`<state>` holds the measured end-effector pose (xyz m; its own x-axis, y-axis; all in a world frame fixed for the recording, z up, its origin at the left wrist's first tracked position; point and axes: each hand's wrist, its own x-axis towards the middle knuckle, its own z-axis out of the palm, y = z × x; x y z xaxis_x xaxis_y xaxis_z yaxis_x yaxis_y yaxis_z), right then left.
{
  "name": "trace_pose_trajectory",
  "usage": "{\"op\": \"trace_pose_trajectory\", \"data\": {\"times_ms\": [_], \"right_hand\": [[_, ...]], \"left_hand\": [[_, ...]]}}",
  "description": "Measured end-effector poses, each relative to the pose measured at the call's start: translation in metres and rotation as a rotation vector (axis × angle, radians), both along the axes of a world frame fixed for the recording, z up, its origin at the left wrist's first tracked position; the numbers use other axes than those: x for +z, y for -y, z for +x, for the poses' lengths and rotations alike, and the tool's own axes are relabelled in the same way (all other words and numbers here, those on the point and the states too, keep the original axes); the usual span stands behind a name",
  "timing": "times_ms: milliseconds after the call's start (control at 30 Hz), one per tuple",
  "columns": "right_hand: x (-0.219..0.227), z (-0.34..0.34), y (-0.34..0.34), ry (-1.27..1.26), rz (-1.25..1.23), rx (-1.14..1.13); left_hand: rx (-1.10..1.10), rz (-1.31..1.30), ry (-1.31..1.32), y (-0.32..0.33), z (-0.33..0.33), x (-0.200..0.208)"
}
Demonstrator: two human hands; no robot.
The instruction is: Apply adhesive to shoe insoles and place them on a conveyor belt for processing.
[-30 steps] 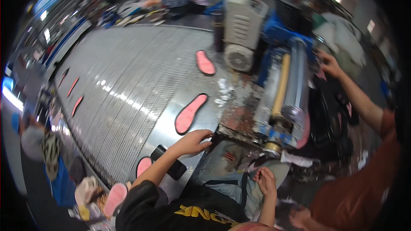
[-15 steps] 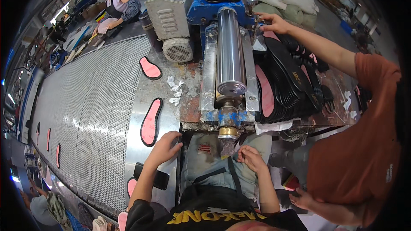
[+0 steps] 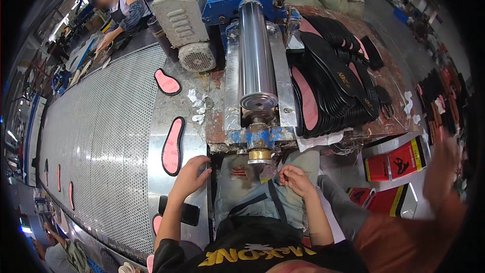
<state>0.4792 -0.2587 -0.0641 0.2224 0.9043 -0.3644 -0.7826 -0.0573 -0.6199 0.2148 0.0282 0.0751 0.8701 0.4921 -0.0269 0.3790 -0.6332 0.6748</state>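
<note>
My left hand (image 3: 191, 177) lies on the metal edge of the conveyor side, thumb and fingers apart, holding nothing. Just beyond it is a black-rimmed insole with a pink top (image 3: 173, 146). My right hand (image 3: 297, 180) hovers over my lap, right of the brass collar (image 3: 260, 154) at the roller's near end. Its fingers are curled in, and nothing shows in them. Between and beyond my hands stands a machine with a shiny steel roller (image 3: 258, 60). A second pink insole (image 3: 167, 82) lies farther up the plate. Beside my left forearm rests a black phone-like slab (image 3: 190, 214).
A perforated conveyor belt (image 3: 101, 146) spans the left, with a few insoles. Stacked black insoles (image 3: 328, 96) fill the bench right of the roller. A grey motor housing (image 3: 181, 12) stands behind. A co-worker in a rust-coloured shirt (image 3: 399, 242) is close on my right; another person (image 3: 124, 7) works far left.
The co-worker on my right has taken a hand away from the machine's far end and moved back, now blurred, uncovering red packages. My view has shifted slightly; my hands stay nearly as they were.
</note>
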Motion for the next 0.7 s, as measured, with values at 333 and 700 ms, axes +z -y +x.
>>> {"op": "trace_pose_trajectory", "data": {"times_ms": [333,700], "right_hand": [[0.004,0.0,-0.001,0.007,-0.036,-0.026],[0.006,-0.005,0.01,-0.003,-0.096,-0.086]], "left_hand": [[-0.01,0.083,-0.006,-0.006,0.01,-0.004],[-0.064,0.086,0.027,-0.008,0.008,-0.007]]}}
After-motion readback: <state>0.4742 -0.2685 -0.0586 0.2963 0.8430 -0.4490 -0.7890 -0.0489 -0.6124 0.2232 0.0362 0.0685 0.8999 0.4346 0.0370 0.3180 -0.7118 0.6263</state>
